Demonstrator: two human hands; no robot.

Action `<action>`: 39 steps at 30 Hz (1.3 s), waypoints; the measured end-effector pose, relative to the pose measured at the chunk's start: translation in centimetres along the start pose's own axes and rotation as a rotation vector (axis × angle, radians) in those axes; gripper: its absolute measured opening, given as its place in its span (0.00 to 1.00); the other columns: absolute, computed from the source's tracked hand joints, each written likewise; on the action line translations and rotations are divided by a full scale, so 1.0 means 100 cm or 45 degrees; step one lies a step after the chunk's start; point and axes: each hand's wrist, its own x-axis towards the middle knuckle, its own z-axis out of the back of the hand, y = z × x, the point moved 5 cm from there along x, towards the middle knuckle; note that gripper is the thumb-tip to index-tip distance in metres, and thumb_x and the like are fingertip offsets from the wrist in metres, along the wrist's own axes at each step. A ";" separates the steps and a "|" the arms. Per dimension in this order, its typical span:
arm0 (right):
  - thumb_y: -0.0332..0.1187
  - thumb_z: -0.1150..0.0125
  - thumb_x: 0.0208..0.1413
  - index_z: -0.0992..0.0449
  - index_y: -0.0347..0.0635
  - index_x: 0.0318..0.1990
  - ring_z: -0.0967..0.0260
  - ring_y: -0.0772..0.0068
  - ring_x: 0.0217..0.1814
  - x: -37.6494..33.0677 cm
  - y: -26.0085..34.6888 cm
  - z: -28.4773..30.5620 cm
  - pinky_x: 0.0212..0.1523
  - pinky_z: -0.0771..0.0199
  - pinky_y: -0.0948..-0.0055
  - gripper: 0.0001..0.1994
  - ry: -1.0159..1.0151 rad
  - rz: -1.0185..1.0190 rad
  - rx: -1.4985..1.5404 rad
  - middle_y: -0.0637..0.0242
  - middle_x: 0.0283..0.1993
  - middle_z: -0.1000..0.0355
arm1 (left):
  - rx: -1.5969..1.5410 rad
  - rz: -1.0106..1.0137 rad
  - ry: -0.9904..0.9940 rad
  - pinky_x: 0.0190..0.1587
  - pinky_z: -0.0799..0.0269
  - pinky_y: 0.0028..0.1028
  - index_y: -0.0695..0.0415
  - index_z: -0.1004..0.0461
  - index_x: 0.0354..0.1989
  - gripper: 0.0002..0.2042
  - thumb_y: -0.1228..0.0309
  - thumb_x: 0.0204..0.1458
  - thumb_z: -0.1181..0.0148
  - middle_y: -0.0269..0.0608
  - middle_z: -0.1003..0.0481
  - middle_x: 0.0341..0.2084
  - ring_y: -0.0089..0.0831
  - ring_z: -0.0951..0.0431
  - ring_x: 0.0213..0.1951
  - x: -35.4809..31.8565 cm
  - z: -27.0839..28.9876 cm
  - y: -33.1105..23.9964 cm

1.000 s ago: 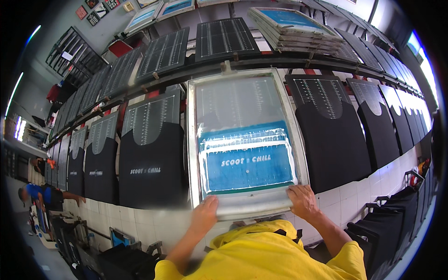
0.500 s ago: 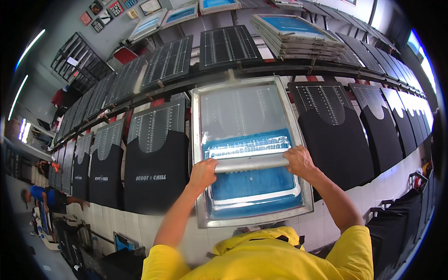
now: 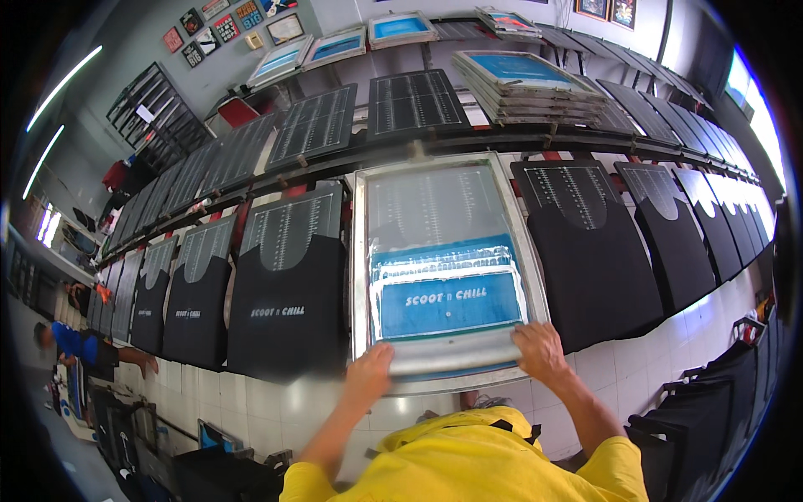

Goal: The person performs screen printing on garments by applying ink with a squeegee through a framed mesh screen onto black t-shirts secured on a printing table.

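A silver squeegee (image 3: 452,360) lies across the near end of a screen-printing frame (image 3: 360,276) with blue mesh. My left hand (image 3: 370,370) is closed round its left end, a little blurred. The right end is gripped by my right hand (image 3: 539,350), thumb toward the squeegee. Light lettering shows through the blue mesh (image 3: 418,322) just beyond the squeegee, with a bright wet-looking outline of ink around it. The frame rests over a black board with a ruled scale. What lies under the blue part is hidden.
Black shirts on boards flank the frame: a printed one (image 3: 284,335) on the left and a plain one (image 3: 590,284) on the right. Stacked screens (image 3: 535,92) stand on the far row. Dark racks (image 3: 703,410) are at lower right. Another person (image 3: 84,345) is at far left.
Both hands have drawn the squeegee toward me, from mid-mesh to the near end of the frame. The lettering in the mesh has come into clear view. My view has shifted slightly.
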 end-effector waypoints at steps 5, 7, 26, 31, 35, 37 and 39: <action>0.29 0.26 0.32 0.24 0.39 0.47 0.33 0.58 0.57 -0.037 0.017 -0.015 0.54 0.35 0.59 0.27 0.100 -0.046 -0.028 0.59 0.53 0.27 | 0.002 0.000 -0.072 0.43 0.22 0.35 0.60 0.26 0.44 0.18 0.85 0.41 0.45 0.44 0.25 0.48 0.44 0.21 0.46 -0.040 -0.020 -0.012; 0.33 0.23 0.32 0.25 0.39 0.48 0.34 0.56 0.59 -0.040 0.023 -0.014 0.57 0.35 0.57 0.30 0.154 -0.079 0.008 0.58 0.56 0.29 | -0.038 0.062 0.018 0.48 0.25 0.37 0.62 0.28 0.46 0.18 0.84 0.43 0.47 0.47 0.27 0.50 0.46 0.25 0.51 -0.043 -0.020 -0.020; 0.26 0.48 0.64 0.30 0.33 0.59 0.30 0.51 0.58 -0.070 -0.076 -0.042 0.58 0.30 0.63 0.17 -0.369 -0.729 0.442 0.48 0.59 0.30 | -0.312 0.664 -0.435 0.62 0.37 0.43 0.69 0.32 0.58 0.22 0.65 0.60 0.47 0.62 0.30 0.55 0.58 0.31 0.58 -0.066 -0.032 0.070; 0.25 0.50 0.64 0.28 0.31 0.55 0.25 0.57 0.48 -0.078 -0.108 -0.079 0.52 0.27 0.66 0.14 -0.398 -0.938 0.764 0.51 0.46 0.24 | -0.399 0.923 -0.434 0.51 0.29 0.41 0.66 0.23 0.45 0.15 0.68 0.61 0.50 0.58 0.23 0.42 0.55 0.23 0.46 -0.071 -0.058 0.101; 0.22 0.50 0.62 0.24 0.31 0.49 0.25 0.65 0.44 -0.084 -0.129 -0.107 0.47 0.27 0.69 0.12 -0.498 -1.030 0.939 0.55 0.40 0.23 | -0.361 0.911 -0.471 0.44 0.28 0.43 0.64 0.22 0.36 0.13 0.68 0.60 0.50 0.55 0.23 0.33 0.53 0.23 0.39 -0.070 -0.068 0.107; 0.22 0.49 0.61 0.23 0.29 0.48 0.27 0.72 0.40 -0.071 -0.116 -0.093 0.44 0.28 0.73 0.11 -0.524 -1.078 0.993 0.59 0.38 0.23 | -0.339 0.916 -0.509 0.41 0.28 0.43 0.64 0.24 0.32 0.11 0.70 0.58 0.49 0.54 0.24 0.31 0.52 0.23 0.37 -0.074 -0.068 0.109; 0.22 0.48 0.61 0.23 0.29 0.48 0.28 0.74 0.38 -0.068 -0.118 -0.091 0.42 0.28 0.74 0.11 -0.560 -1.117 0.966 0.60 0.37 0.23 | -0.237 0.922 -0.355 0.40 0.29 0.42 0.67 0.23 0.34 0.13 0.69 0.60 0.49 0.56 0.23 0.30 0.52 0.22 0.36 -0.068 -0.062 0.107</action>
